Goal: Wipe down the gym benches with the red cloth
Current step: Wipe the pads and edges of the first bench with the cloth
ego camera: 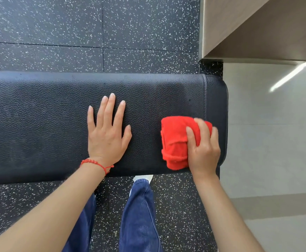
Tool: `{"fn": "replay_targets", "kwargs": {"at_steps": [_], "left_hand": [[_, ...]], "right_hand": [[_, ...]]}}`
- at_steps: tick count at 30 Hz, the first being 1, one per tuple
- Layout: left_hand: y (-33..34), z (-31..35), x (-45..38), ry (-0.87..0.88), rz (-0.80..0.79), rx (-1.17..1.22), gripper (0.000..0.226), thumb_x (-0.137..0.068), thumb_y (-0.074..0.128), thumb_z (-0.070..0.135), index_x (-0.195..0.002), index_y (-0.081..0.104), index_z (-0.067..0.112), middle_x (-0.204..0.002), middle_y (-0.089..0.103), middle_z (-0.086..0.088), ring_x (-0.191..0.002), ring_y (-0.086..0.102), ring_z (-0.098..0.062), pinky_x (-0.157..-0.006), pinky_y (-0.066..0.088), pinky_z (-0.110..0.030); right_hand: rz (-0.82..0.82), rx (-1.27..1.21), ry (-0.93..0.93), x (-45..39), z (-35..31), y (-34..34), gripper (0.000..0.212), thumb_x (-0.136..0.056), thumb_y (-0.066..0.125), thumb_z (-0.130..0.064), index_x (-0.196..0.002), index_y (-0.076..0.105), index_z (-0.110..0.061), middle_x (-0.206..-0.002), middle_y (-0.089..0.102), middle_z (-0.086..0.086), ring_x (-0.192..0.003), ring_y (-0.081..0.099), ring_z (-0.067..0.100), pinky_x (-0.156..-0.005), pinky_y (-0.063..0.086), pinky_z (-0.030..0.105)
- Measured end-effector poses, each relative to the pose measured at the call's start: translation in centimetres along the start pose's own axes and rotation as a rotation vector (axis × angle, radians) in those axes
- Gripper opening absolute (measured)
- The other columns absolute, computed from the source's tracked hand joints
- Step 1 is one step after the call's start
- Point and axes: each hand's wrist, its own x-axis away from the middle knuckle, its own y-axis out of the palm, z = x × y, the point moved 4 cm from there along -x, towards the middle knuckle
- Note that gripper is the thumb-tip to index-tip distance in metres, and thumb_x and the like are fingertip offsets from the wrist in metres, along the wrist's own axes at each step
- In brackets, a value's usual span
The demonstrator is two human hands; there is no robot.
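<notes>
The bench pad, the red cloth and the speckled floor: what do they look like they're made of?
Bench pad: leather or vinyl, judging by its pebbled grain, matte black surface and stitched seam near the end. Red cloth: soft, fuzzy terry or microfibre, folded thick. Floor: probably rubber gym tiles, black with white flecks and visible joints.

The left hand [108,135] lies flat on the middle of the surface [39,124]. To its right, near the end of the surface, the right hand [204,148] rests on the cloth [174,142], which lies on the surface
</notes>
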Motion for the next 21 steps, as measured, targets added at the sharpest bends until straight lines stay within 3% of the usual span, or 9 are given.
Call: {"fn": "replay_targets", "kwargs": {"at_steps": [5,9,13,21], "left_hand": [[0.0,0.0,0.0,0.001,0.000,-0.009,0.054,-0.093,0.036,0.033,-0.140,0.037,0.006,-0.148,0.031,-0.019,-0.138,0.024,-0.032,-0.112,0.010,-0.052],[0.0,0.1,0.0,-0.002,-0.002,-0.012,0.054,-0.093,0.036,0.033,-0.140,0.037,0.006,-0.148,0.031,-0.019,-0.138,0.024,-0.032,-0.112,0.010,-0.052],[-0.2,0.1,-0.1,-0.005,0.000,-0.014,0.054,-0.092,0.036,0.033,-0.139,0.038,0.005,-0.148,0.031,-0.019,-0.137,0.025,-0.033,-0.112,0.012,-0.054],[-0.3,0.3,-0.1,-0.011,-0.005,0.001,0.055,-0.091,0.037,0.033,-0.138,0.039,0.005,-0.147,0.032,-0.020,-0.137,0.026,-0.033,-0.112,0.012,-0.054]], "right_hand": [[-0.029,0.053,-0.005,2.7,1.6,-0.9,0.041,-0.095,0.043,-0.040,-0.105,0.064,-0.006,-0.086,0.060,0.017,-0.073,0.063,0.032,-0.063,0.050,0.032],[-0.008,0.054,-0.042,-0.1,1.4,-0.6,0.036,-0.092,0.048,-0.035,-0.103,0.067,-0.007,-0.084,0.062,0.018,-0.072,0.064,0.032,-0.063,0.047,0.030],[0.006,0.035,-0.038,-5.0,0.6,0.1,0.032,-0.089,0.053,-0.031,-0.103,0.067,-0.007,-0.083,0.061,0.021,-0.070,0.063,0.036,-0.052,0.050,0.035],[0.004,0.029,0.000,-8.6,0.1,0.8,0.032,-0.089,0.055,-0.031,-0.108,0.065,-0.008,-0.089,0.059,0.024,-0.074,0.060,0.040,-0.056,0.049,0.040]]}}
